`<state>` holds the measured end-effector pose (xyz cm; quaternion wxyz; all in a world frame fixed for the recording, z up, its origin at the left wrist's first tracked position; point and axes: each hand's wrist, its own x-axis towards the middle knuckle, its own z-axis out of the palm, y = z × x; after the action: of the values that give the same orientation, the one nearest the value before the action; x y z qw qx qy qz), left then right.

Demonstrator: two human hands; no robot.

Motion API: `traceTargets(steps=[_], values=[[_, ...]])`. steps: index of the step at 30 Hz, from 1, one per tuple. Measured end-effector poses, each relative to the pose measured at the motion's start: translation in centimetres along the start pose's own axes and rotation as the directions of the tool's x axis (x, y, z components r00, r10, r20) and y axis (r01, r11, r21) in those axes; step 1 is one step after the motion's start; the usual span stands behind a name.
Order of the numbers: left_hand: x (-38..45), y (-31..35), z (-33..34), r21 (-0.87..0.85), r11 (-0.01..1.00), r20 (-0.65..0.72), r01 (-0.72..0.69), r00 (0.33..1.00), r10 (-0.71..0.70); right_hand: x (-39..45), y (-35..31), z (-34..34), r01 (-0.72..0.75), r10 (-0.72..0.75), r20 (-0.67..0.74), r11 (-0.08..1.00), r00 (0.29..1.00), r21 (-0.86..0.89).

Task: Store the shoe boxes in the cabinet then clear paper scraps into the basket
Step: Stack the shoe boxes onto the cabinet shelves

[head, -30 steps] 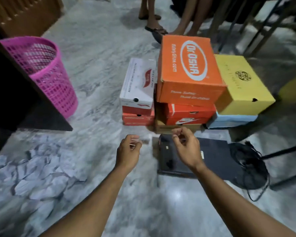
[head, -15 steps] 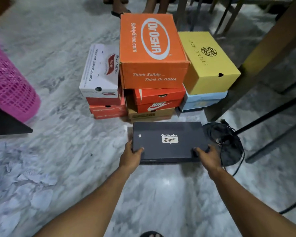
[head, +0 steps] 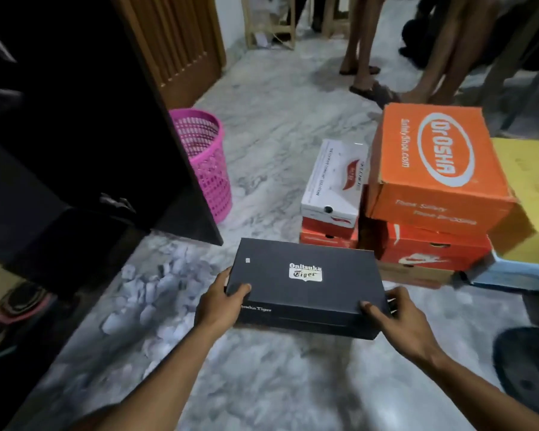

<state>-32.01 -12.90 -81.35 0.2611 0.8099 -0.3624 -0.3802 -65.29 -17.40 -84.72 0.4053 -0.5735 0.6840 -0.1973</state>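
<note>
I hold a black Onitsuka Tiger shoe box (head: 305, 284) above the marble floor, level, lid up. My left hand (head: 220, 303) grips its left end with the thumb on the lid, and my right hand (head: 392, 315) grips its right end. The dark open cabinet (head: 75, 135) stands at the left. A pile of white paper scraps (head: 150, 290) lies on the floor in front of the cabinet. The pink mesh basket (head: 204, 163) stands behind the cabinet door.
At the right, shoe boxes are stacked: a large orange Dr OSHA box (head: 436, 169), a white box (head: 336, 181), a red Nike box (head: 430, 250), a yellow box (head: 529, 194). People's legs (head: 364, 42) stand behind. A dark round object (head: 529, 368) lies at the lower right.
Both hands took hold of the black box's ends on the floor and lifted it. The view has swung left, and the cabinet and basket have come into sight.
</note>
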Motion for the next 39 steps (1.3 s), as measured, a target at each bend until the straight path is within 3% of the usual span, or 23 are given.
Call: traceTargets(steps=[5,9,14,18,22,25,32,39], values=[[-0.9,-3.2,-10.9,-0.104,0.994,-0.201,0.043,0.978,-0.063,0.7,-10.1,5.4,0.231,-0.224,0.163,0.973,0.961,-0.023],[-3.1,-6.8,-18.0,-0.234,0.971,-0.396,0.052,0.907,-0.144,-0.1,-17.7,10.7,0.347,-0.343,0.259,0.937,0.903,0.030],[-5.5,-11.1,-24.5,-0.391,0.918,-0.662,-0.060,0.711,-0.236,-2.2,-25.8,17.9,0.449,-0.472,0.333,0.881,0.816,0.149],[-6.0,-13.9,-29.0,-0.453,0.886,-0.815,-0.100,0.449,-0.367,-3.4,-32.3,24.2,0.490,-0.558,0.350,0.829,0.752,0.270],[-5.7,-15.4,-32.8,-0.564,0.805,-0.822,-0.181,0.217,-0.527,-4.6,-38.8,30.4,0.533,-0.632,0.355,0.774,0.689,0.342],[-5.3,-16.4,-35.3,-0.589,0.771,-0.805,-0.243,0.097,-0.585,-5.6,-43.4,35.0,0.518,-0.640,0.357,0.765,0.681,0.382],[-3.6,-20.7,-39.8,-0.582,0.737,-0.765,-0.343,-0.075,-0.639,-7.9,-50.9,42.6,0.547,-0.667,0.400,0.745,0.629,0.382],[-2.4,-23.6,-40.8,-0.613,0.718,-0.721,-0.328,-0.138,-0.679,-9.6,-54.0,48.7,0.541,-0.659,0.449,0.752,0.603,0.378]])
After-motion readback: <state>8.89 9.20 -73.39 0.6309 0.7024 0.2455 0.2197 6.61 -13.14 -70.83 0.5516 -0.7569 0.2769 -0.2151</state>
